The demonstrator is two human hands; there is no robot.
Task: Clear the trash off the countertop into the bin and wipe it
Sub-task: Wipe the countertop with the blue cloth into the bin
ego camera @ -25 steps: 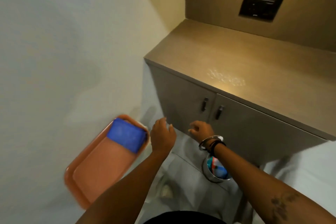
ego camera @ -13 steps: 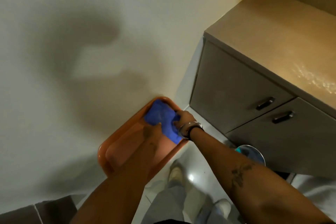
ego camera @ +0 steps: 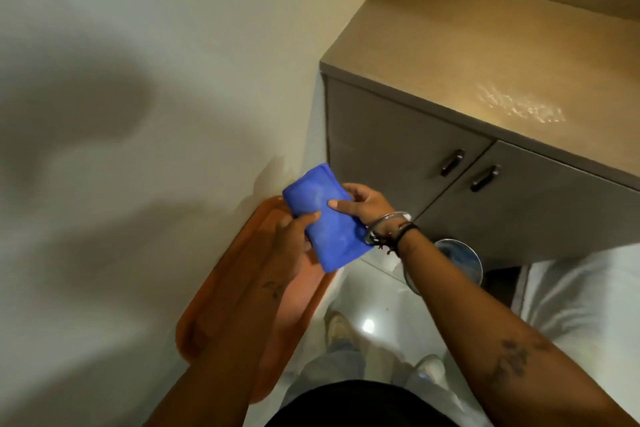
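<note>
Blue cloth lifted off the orange tray, left hand and right hand grips clamped on it.

Bare tattooed forearms, silver bangle and black cords on right wrist, black top.

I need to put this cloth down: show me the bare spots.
Countertop is bare from its corner to the wet patch. The tray has room, though both hands and the cloth crowd its far end.
</note>
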